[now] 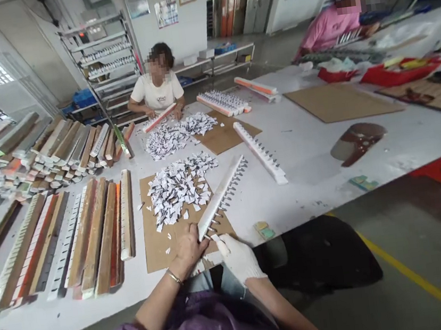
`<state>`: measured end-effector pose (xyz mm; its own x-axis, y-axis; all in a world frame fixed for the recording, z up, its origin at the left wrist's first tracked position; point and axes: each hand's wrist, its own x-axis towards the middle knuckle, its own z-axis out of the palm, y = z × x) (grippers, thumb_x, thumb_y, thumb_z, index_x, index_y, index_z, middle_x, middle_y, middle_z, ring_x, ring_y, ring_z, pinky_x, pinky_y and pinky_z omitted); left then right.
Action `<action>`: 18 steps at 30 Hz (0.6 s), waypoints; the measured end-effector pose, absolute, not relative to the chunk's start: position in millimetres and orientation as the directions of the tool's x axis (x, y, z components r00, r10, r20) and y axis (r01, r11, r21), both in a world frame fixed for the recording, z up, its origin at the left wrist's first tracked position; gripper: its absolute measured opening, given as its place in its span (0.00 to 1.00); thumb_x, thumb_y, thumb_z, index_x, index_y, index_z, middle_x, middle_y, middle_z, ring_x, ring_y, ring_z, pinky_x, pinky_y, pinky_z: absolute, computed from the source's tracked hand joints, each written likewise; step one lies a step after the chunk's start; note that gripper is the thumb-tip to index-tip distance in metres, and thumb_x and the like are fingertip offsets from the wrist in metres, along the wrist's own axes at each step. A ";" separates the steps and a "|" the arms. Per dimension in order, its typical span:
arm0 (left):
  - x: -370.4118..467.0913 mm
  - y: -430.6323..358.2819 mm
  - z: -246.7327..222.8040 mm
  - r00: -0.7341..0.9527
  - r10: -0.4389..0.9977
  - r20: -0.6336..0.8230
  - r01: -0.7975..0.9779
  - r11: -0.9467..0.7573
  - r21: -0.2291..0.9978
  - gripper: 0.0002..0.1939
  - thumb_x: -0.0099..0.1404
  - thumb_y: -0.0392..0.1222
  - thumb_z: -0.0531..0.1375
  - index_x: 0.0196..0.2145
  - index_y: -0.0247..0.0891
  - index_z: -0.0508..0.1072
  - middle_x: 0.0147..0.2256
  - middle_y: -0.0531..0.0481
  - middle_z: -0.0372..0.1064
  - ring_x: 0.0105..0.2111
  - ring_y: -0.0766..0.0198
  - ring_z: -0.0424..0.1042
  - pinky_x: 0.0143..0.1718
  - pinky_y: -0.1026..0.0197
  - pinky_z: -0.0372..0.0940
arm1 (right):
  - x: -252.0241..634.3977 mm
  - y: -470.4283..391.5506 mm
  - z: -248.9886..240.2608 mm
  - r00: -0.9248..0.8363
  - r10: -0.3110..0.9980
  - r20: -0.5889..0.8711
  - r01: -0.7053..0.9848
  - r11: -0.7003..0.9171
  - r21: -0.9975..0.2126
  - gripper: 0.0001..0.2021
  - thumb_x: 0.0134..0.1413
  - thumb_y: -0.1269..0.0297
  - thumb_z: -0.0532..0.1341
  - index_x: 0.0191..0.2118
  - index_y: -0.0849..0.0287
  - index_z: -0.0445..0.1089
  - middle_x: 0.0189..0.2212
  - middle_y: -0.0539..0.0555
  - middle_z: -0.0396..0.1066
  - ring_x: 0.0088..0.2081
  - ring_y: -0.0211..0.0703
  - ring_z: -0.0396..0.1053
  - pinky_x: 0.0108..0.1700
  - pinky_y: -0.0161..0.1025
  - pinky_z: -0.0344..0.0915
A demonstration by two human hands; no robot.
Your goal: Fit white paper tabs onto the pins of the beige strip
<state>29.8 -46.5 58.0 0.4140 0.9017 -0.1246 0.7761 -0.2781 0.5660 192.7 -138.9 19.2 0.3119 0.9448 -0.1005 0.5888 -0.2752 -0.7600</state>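
At the near edge of the white table (pixel 314 143), we hold one long white strip (pixel 224 194) with a row of small pins or clips along its side. Its near end is between our hands and its far end points away over the table, past the cardboard sheet (pixel 156 250) lying under it. Our bare left hand (pixel 188 249) is closed around the near end of the strip, with the thumb on top. Our right hand (pixel 238 259), in a white glove, touches the same end from the right; its fingers are bent, but we cannot tell whether they really grip.

We judge the strip to be light and stiff, because it stays straight while held only at one end. The pins look thin and could bend or prick, so it seems better to take it by the flat back edge.

Counting: one strip in hand, one more strip (pixel 259 152) lying free to the right, two piles of small paper tags (pixel 178 186), and two other people across the table. The racks of finished strips (pixel 84 235) on our left are too many to count exactly.
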 end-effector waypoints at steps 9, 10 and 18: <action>24.9 -30.1 60.7 0.469 0.800 -0.375 0.468 0.134 0.873 0.19 0.58 0.55 0.66 0.37 0.37 0.72 0.29 0.52 0.70 0.27 0.64 0.70 0.30 0.61 0.64 | 222.1 -104.0 -5.4 0.527 0.846 -0.082 0.328 -0.292 -0.898 0.27 0.66 0.40 0.46 0.45 0.56 0.73 0.30 0.53 0.77 0.26 0.42 0.72 0.29 0.36 0.66; 24.3 -30.5 57.5 0.489 0.772 -0.407 0.410 0.209 0.888 0.21 0.59 0.59 0.64 0.36 0.37 0.71 0.27 0.54 0.68 0.24 0.66 0.68 0.27 0.62 0.63 | 222.3 -104.1 -6.8 0.528 0.846 -0.070 0.344 -0.288 -0.894 0.27 0.65 0.40 0.47 0.44 0.56 0.74 0.29 0.53 0.77 0.27 0.43 0.72 0.29 0.37 0.66; 23.4 -34.0 34.7 0.552 0.698 -0.455 0.052 0.517 0.855 0.30 0.47 0.62 0.71 0.36 0.36 0.69 0.25 0.57 0.68 0.19 0.72 0.68 0.25 0.66 0.66 | 221.9 -107.3 -9.8 0.473 0.881 0.009 0.489 -0.254 -0.834 0.26 0.66 0.46 0.47 0.53 0.56 0.75 0.39 0.57 0.79 0.38 0.48 0.76 0.41 0.41 0.69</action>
